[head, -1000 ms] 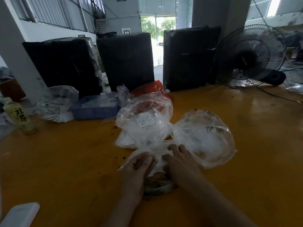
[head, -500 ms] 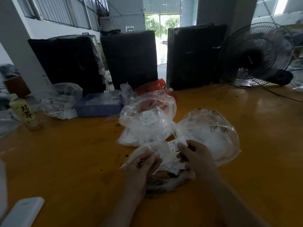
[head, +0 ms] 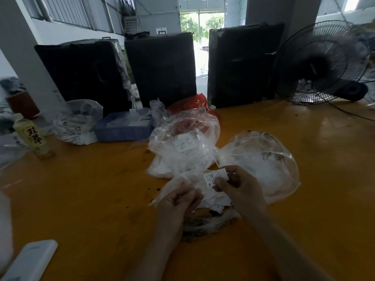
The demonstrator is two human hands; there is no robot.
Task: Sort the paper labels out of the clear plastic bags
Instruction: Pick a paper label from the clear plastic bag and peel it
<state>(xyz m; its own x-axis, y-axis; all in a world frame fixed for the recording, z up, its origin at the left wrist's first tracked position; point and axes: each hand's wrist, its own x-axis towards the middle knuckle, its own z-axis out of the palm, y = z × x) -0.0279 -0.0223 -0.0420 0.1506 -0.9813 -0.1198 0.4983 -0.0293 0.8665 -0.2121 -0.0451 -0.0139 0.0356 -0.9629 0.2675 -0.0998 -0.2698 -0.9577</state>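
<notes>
orange table | right hand grip pinches white XL label | left hand grip pinches clear bag

On your orange desk stand a drink bottle, a blue tray, and a black fan.

Your view is dim indoors; daylight blows out the doorway far beyond your right hand, glare streaks the counter to its right, and the edges bend and blur
</notes>
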